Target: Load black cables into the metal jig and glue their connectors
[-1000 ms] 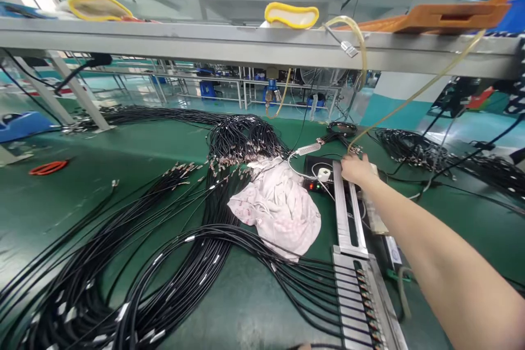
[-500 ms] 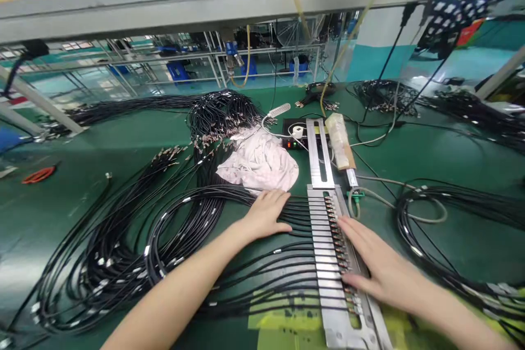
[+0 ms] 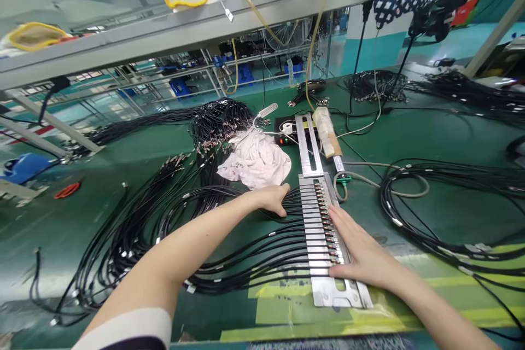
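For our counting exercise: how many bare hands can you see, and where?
2. The left hand is at the black cables, left of the metal plate; the right hand lies spread along the plate's right side. Any farther back could be hidden.

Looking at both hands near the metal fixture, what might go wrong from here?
The left hand is at the black cables: a tug might pull some out of the metal fixture. The right hand lies beside the connector ends, so a sideways push might misalign them.
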The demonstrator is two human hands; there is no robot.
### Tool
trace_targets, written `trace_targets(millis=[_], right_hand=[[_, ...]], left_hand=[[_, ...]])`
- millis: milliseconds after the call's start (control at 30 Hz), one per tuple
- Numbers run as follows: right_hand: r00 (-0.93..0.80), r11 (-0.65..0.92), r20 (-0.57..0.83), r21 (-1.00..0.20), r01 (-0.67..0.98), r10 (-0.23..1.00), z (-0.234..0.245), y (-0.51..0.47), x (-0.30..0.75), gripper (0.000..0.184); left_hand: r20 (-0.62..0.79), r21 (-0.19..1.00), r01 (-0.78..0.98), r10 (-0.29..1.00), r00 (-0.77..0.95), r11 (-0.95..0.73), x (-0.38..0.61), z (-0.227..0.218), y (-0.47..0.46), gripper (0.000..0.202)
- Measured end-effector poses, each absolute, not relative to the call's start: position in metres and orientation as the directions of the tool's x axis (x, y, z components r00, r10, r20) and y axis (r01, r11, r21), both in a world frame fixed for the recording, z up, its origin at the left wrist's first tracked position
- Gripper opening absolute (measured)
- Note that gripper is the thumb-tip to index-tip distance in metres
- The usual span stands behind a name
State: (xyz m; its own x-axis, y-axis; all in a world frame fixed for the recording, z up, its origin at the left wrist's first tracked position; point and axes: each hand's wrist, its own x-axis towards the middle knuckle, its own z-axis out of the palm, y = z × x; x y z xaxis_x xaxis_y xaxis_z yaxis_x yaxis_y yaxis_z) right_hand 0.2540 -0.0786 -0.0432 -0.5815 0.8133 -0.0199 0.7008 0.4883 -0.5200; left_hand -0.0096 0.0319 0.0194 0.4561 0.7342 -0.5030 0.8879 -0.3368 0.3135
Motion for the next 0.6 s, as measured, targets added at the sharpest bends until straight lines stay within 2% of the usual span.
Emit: trace_targets(millis=[167, 267, 400, 500, 600], right_hand=[[-0.569, 0.446, -0.048, -0.567, 0.692, 0.821, -0.040, -0.079, 0.254, 0.115], [-0.560, 0.423, -0.076, -0.573, 0.702, 0.825, -0.041, -0.080, 0.254, 0.114], [-0.566, 0.421, -0.099, -0.566, 0.709, 0.819, -0.042, -0.079, 0.254, 0.115], [-0.577, 0.431, -0.089, -0.575, 0.695, 0.812, -0.042, -0.080, 0.255, 0.117], [-0.574, 0.430, -0.087, -0.575, 0.696, 0.814, -0.044, -0.081, 0.255, 0.117]], left_hand=[[-0.619, 0.513, 0.843, 0.610, 0.494, -0.163, -0.014, 0.016, 0.051, 0.036], [-0.676, 0.618, 0.786, 0.499, 0.542, -0.015, -0.018, 0.014, 0.064, 0.045], [-0.698, 0.683, 0.719, 0.405, 0.590, 0.129, -0.021, 0.011, 0.071, 0.056], [-0.669, 0.727, 0.656, 0.424, 0.610, 0.202, -0.025, 0.013, 0.066, 0.057], [-0.584, 0.797, 0.559, 0.527, 0.618, 0.229, -0.030, 0.017, 0.059, 0.054]])
